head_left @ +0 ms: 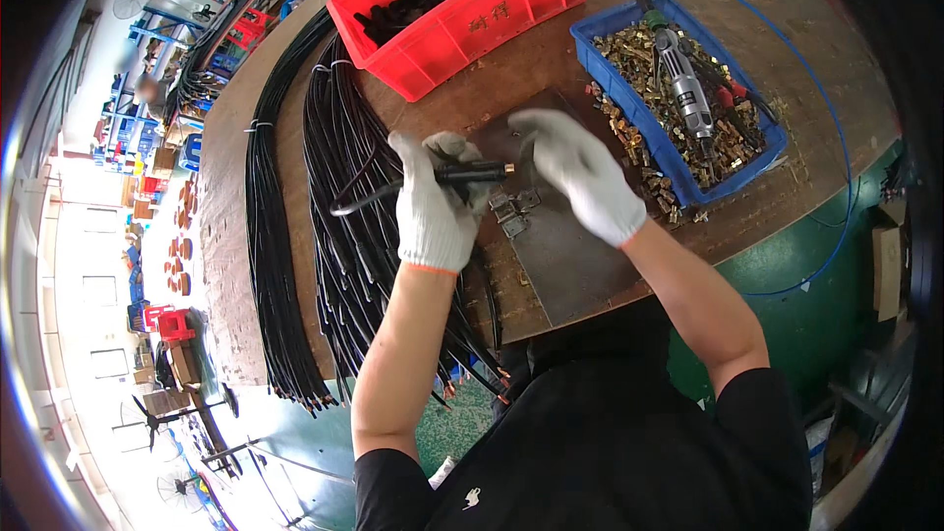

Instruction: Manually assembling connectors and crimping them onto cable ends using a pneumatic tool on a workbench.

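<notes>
My left hand (436, 211), in a white knitted glove, is closed around a black cable connector (470, 173). A brass tip shows at its right end, and a length of black cable (369, 199) bends out on the left side of the hand. My right hand (582, 175), also gloved, is a short way right of the connector. Its fingers are stretched out and slightly curved, and I see nothing held in them. Below and between the hands, a small metal fixture (511, 213) sits on a dark metal plate (575, 270) on the table.
A red bin (472, 34) of black parts stands at the back. A blue tray (629, 103) of brass terminals holds a pneumatic screwdriver (685, 88) with a blue hose (821, 88). Bundles of black cables (265, 236) hang over the table's near edge. A person (149, 88) is far left.
</notes>
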`<state>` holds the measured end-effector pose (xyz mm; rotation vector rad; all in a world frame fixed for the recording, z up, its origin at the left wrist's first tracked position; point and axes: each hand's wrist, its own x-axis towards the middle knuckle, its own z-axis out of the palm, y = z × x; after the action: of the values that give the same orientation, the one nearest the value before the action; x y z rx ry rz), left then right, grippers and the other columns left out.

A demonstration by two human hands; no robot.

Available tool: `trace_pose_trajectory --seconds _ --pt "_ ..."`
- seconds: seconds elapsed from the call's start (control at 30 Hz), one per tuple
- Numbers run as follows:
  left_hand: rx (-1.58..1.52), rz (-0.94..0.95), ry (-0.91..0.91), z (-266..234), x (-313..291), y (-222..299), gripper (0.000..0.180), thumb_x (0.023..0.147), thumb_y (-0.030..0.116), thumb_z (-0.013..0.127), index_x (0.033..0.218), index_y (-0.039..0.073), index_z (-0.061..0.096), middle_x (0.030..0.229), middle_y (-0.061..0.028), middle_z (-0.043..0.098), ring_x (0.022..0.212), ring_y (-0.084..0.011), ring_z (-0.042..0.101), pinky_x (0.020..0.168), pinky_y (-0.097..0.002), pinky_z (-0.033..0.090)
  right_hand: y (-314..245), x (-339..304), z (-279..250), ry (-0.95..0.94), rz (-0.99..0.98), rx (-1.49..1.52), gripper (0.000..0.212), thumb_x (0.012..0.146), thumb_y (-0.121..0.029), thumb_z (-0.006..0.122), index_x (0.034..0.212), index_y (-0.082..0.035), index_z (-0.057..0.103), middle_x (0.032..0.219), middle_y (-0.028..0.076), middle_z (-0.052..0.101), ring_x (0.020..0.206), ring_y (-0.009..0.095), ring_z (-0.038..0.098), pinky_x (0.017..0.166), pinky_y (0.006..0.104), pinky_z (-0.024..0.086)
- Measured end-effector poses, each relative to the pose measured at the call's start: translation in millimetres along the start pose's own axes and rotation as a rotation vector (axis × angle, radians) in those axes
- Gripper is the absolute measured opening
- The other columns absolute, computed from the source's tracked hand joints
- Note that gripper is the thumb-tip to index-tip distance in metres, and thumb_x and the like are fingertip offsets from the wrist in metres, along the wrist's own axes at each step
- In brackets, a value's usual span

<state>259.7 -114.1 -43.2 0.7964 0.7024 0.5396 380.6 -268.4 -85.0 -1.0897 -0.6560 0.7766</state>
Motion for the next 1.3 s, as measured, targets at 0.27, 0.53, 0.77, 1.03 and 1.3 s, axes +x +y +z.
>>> trace_pose_trajectory --seconds 0.27,0.53,0.77,1.03,1.3 --pt "-0.326 -0.217 -0.151 -6 -31 -21 0.062 0.103 0.073 0.053 0.111 0.013 0.066 0.091 -0.0053 0.07 0.081 -0.0238 0.071 0.072 -0.0397 0.063 -17 -27 41 -0.014 -0.531 -0.7 0.056 0.08 -0.03 0.095 0.129 -0.012 0.074 0.102 0.011 0.076 0.088 0.033 0.075 0.077 0.0404 0.061" --pt "-0.517 -0.283 -0.434 -36 -20 -37 0.056 0.109 0.063 0.05 0.113 0.012 0.07 0.093 -0.0058 0.074 0.087 -0.0211 0.073 0.078 -0.039 0.062 -22 -26 64 -0.038 -0.701 -0.812 0.044 0.077 -0.02 0.096 0.114 -0.01 0.077 0.087 0.008 0.073 0.075 0.029 0.073 0.068 0.0388 0.059" --pt "-0.442 -0.286 -0.281 -17 -33 -30 0.06 0.108 0.064 0.051 0.12 0.008 0.068 0.07 0.0004 0.062 0.068 -0.0162 0.066 0.066 -0.0322 0.059 -24 -25 68 -0.049 -0.747 -0.821 0.044 0.073 -0.016 0.097 0.11 -0.007 0.076 0.085 0.008 0.072 0.074 0.031 0.072 0.066 0.0403 0.058" --pt "-0.531 -0.252 -0.487 -50 -9 -54 0.07 0.106 0.071 0.049 0.138 0.011 0.064 0.105 -0.0074 0.071 0.102 -0.0236 0.071 0.088 -0.0419 0.059 -17 -22 69 -0.05 -0.799 -0.861 0.041 0.074 -0.02 0.096 0.108 -0.012 0.077 0.086 0.009 0.072 0.075 0.032 0.071 0.067 0.0428 0.058" --pt "-0.099 -0.162 -0.265 -32 -57 -2 0.088 0.098 0.09 0.037 0.133 0.014 0.063 0.091 -0.0029 0.068 0.076 -0.0194 0.06 0.065 -0.033 0.044 -72 84 -65 0.372 -0.153 -0.007 0.037 0.095 -0.018 0.079 0.127 -0.002 0.071 0.104 0.009 0.074 0.079 0.014 0.07 0.07 0.031 0.056"
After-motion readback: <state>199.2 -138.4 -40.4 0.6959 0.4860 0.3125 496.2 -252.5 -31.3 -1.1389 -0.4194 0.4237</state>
